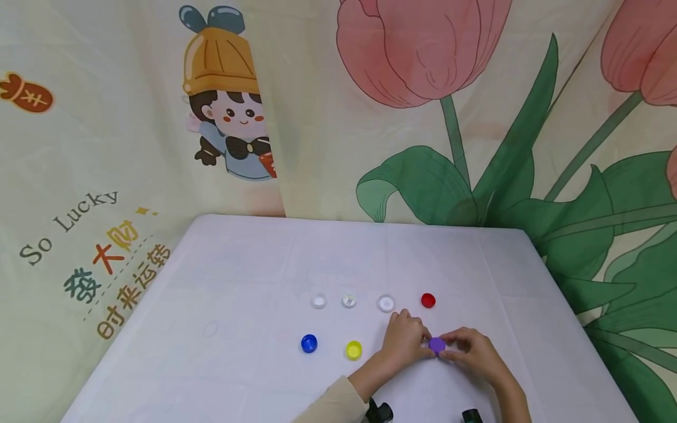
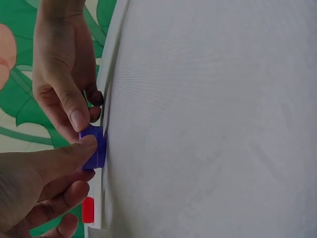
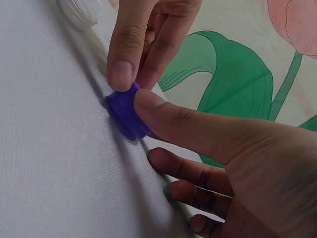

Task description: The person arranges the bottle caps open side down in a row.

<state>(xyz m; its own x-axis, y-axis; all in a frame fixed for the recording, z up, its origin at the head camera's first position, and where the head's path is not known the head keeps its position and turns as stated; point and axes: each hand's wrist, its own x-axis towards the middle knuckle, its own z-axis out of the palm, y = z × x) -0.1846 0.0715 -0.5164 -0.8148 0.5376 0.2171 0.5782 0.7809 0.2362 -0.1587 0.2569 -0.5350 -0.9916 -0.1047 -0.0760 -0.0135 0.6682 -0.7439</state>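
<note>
A person's left hand (image 1: 405,339) and right hand (image 1: 473,349) meet over a white-covered table (image 1: 238,270), pinching one small purple cap (image 1: 436,345) between them. The left hand is nearly closed, thumb and forefinger tips on the cap's left side; the right hand mirrors it from the right, its thumb on the cap and its remaining fingers loosely bent and clear of it. In the wrist views the cap sits low at the cloth, its rim downward, though whether it touches the surface cannot be told.

Just beyond the fingertips lies a red cap (image 1: 428,300). Past the left hand's knuckles rests a clear ribbed cap (image 1: 386,303), with a small clear cap (image 1: 349,301) and a clear round lid (image 1: 319,301) in line farther to the left. A yellow cap (image 1: 354,351) lies to the left of the left hand, and a blue cap (image 1: 309,343) lies beyond it on the same side. A beige sleeve (image 1: 333,404) covers the left forearm. Behind the table, a backdrop (image 1: 317,117) shows pink tulips.
</note>
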